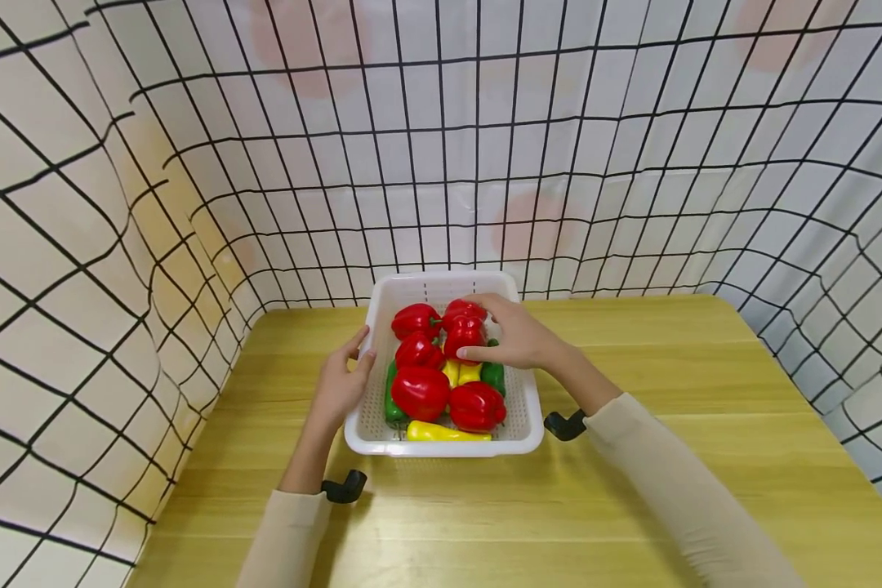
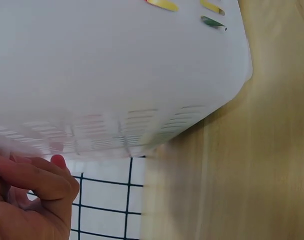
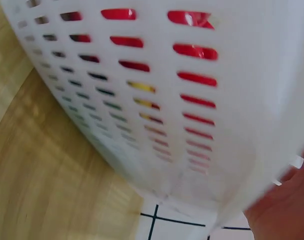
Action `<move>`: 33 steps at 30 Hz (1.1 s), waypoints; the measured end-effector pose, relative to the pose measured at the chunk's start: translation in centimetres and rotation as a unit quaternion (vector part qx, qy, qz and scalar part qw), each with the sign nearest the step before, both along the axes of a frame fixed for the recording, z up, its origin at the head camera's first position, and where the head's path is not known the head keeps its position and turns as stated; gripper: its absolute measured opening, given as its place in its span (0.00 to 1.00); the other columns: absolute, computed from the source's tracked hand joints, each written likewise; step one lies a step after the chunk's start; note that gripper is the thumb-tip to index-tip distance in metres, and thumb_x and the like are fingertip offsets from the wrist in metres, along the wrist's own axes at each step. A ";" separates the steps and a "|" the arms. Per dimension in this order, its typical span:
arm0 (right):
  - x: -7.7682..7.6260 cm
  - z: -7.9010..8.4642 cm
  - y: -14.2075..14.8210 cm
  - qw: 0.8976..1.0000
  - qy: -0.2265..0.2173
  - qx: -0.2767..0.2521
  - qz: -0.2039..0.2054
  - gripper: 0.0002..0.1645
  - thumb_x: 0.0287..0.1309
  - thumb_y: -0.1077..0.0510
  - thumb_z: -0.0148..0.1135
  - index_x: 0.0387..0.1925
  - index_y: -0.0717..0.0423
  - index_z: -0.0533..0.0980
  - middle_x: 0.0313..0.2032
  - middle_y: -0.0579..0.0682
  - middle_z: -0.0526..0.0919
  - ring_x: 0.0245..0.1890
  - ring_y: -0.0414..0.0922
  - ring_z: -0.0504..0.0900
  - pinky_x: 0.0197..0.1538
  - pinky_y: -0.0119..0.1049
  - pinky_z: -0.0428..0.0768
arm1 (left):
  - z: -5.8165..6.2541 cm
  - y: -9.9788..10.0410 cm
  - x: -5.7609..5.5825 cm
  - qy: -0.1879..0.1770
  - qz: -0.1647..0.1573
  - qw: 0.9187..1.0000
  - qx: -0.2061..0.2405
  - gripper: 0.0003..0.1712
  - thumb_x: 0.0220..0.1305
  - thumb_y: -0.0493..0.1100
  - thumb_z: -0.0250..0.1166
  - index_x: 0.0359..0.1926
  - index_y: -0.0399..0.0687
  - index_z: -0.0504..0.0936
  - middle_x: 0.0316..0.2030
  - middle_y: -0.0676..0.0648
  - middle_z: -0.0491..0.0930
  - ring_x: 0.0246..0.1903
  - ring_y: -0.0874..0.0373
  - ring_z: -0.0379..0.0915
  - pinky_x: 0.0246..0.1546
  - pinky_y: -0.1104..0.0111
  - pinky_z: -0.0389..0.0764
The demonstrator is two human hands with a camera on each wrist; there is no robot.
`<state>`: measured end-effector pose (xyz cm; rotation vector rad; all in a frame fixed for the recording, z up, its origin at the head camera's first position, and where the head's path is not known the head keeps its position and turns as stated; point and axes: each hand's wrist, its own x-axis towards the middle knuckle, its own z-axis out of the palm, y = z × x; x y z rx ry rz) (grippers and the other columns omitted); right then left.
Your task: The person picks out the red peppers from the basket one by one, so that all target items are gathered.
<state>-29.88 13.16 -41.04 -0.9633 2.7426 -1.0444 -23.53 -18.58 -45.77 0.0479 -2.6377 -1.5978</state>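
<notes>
A white plastic basket with slotted walls stands on the table, filled with several red bell peppers, green peppers and yellow peppers. My left hand holds the basket's left rim; in the left wrist view its fingers curl at the rim. Reaching over the right side, my right hand grips a red bell pepper in the upper right of the pile, thumb on the near side and fingers on the far side. The right wrist view shows mostly the slotted basket wall, with the fingers hidden.
The wooden table extends around the basket on both sides and in front. A white cloth with a black grid hangs behind and at both sides. Black wrist mounts sit on both wrists, the right one close beside the basket's near right corner.
</notes>
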 end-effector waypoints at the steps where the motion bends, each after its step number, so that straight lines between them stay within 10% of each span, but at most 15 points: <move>1: -0.1 -0.1 -0.2 1.000 0.002 -0.001 0.001 0.53 0.52 0.29 0.72 0.74 0.44 0.65 0.71 0.52 0.71 0.68 0.51 0.71 0.66 0.59 0.77 | -0.1 0.0 0.0 0.002 0.000 1.000 0.001 0.31 0.78 0.51 0.57 0.78 0.62 0.65 0.47 0.38 0.74 0.34 0.46 0.83 0.30 0.62 0.89; 25: -0.6 -1.4 -2.0 0.999 -0.015 0.033 -0.016 0.38 0.42 0.50 0.85 0.50 0.46 0.68 0.54 0.49 0.80 0.53 0.50 0.80 0.48 0.47 0.89 | -0.4 0.2 0.1 0.031 0.000 0.999 -0.032 0.31 0.78 0.51 0.57 0.78 0.60 0.66 0.46 0.39 0.76 0.32 0.48 0.84 0.28 0.62 0.89; 33: 0.1 -0.7 -1.6 0.996 0.003 0.089 -0.017 0.47 0.42 0.49 0.85 0.62 0.49 0.69 0.57 0.51 0.81 0.56 0.51 0.79 0.55 0.50 0.86 | -0.1 0.2 0.2 0.029 -0.001 0.999 -0.034 0.30 0.78 0.52 0.57 0.78 0.59 0.66 0.47 0.37 0.78 0.33 0.47 0.85 0.29 0.61 0.89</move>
